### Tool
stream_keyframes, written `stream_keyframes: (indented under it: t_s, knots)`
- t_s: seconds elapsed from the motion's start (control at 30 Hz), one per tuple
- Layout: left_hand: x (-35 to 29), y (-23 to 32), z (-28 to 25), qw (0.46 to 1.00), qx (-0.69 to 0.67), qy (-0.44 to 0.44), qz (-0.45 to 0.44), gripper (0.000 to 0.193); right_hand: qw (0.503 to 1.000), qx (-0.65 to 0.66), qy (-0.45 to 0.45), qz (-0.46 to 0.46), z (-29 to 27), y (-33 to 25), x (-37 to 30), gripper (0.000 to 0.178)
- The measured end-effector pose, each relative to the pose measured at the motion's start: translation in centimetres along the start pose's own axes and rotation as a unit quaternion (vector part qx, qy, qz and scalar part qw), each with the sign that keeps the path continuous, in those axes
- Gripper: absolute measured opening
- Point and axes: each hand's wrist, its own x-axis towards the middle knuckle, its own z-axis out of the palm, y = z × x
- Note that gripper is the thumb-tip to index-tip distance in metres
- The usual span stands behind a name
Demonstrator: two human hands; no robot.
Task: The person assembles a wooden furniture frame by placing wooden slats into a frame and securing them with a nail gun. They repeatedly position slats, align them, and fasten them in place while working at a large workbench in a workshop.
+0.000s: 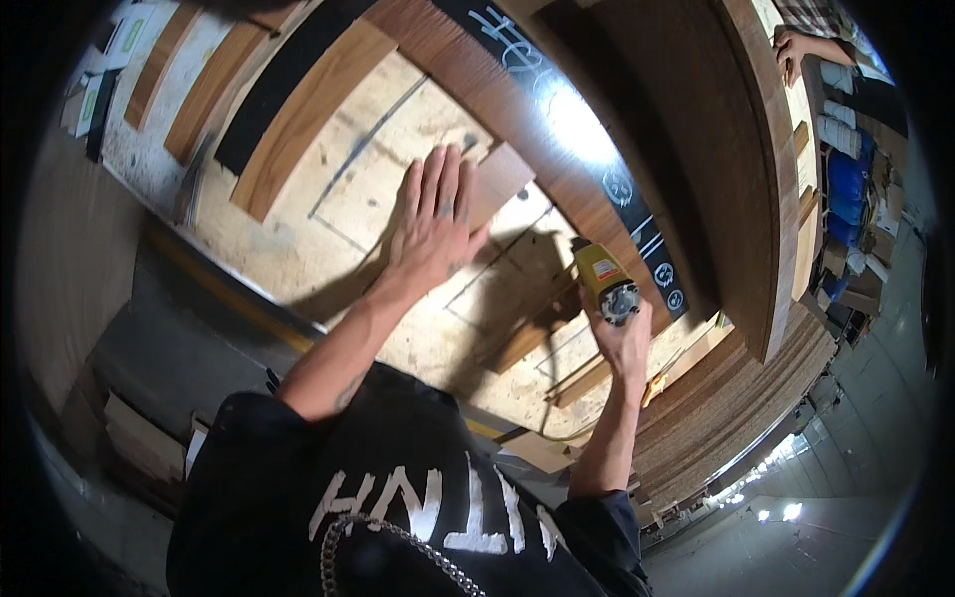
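Observation:
My left hand [435,214] lies with its fingers stretched out over a small light-brown wood block [505,177]. The block stands against a long dark-brown board [468,75], and my thumb is at its near side. In my right hand [625,343] is a yellow nail gun [604,279] with a round metal cap. It is just to the right of the block, beside the long board; its nose is hidden. Under both hands is a pale plywood work surface [368,189] with dark drawn lines.
A brown wood strip [313,114] lies at the left, with more strips [204,90] beyond it. Short strips [542,333] lie near the nail gun. A tall brown panel [751,169] rises at the right. Another person's hand [791,50] shows at the far right.

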Motion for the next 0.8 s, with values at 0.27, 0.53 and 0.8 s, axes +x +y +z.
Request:
stream_keyframes:
  t_s: [0.27,0.53,0.8]
  knots:
    - [0.5,-0.6,0.0,1.000,-0.001,-0.012,0.006,0.082,0.994,0.011,-0.066,-0.089,1.7,-6.4,6.1,0.051]
    - [0.4,-0.5,0.6,1.000,-0.010,0.020,0.007,0.087,0.991,-0.013,-0.061,-0.122,2.2,-5.3,6.9,0.045]
    - [0.5,-0.4,0.1,0.999,0.010,-0.037,0.002,0.095,0.995,0.000,-0.086,-0.058,1.5,-7.1,6.6,0.037]
